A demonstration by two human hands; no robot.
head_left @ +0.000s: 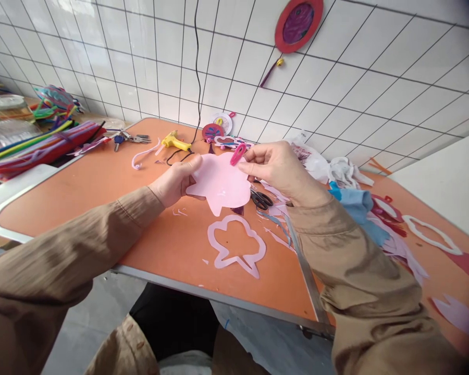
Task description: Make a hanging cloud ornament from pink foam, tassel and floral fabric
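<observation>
My left hand (pixel 176 181) pinches the left edge of a pale pink paper cut-out (pixel 221 183) shaped like a cloud with a short stem, held above the orange table (pixel 101 195). My right hand (pixel 275 169) grips a small bright pink hair clip (pixel 237 154) at the cut-out's upper right edge. Below the cut-out, a pink paper outline (pixel 236 245) of the same shape lies flat on the table. Black-handled scissors (pixel 261 199) lie just under my right wrist.
A yellow glue gun (pixel 173 141) with a black cord, keys (pixel 133 138) and pipe cleaners (pixel 39 143) lie at the back left. Paper scraps, blue cloth (pixel 355 205) and white crumpled material crowd the right side. The tiled wall bears a red round craft (pixel 298 23).
</observation>
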